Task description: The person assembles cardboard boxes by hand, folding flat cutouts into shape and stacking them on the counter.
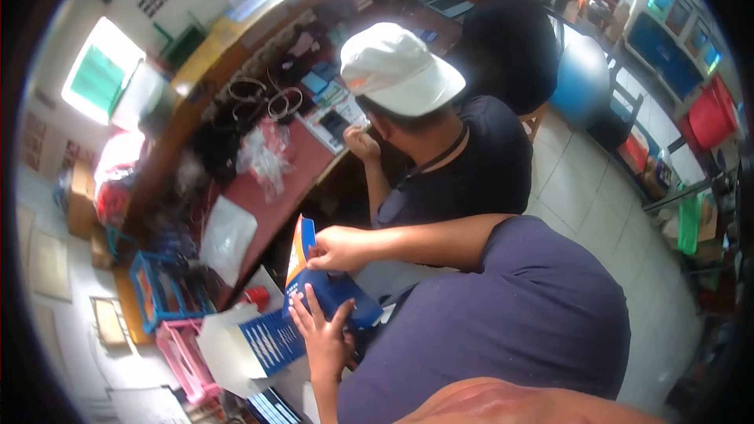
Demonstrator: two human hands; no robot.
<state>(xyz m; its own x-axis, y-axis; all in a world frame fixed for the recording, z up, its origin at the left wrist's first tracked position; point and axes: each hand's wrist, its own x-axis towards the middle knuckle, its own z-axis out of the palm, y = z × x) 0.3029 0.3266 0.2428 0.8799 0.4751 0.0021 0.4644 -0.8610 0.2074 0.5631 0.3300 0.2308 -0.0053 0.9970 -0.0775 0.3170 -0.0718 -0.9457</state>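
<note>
A blue and orange printed cardboard box (334,292) lies partly unfolded in front of my body. My right hand (339,248) pinches its upright orange-and-blue edge between thumb and fingers. Against the lower part of the blue card rests my left hand (323,335), fingers spread and nothing gripped. Close by that hand, a blue panel with white print (271,343) and a pale flap (228,345) stick out to the left; whether they belong to the same box I cannot tell. A small red object (257,296) sits just beyond the card.
Right beside me sits a person in a white cap (400,63), with another person (510,39) farther back. The dark red workbench (302,165) carries plastic bags (267,153), cables and a phone (334,122). Blue (153,290) and pink (184,353) plastic racks stand at lower left.
</note>
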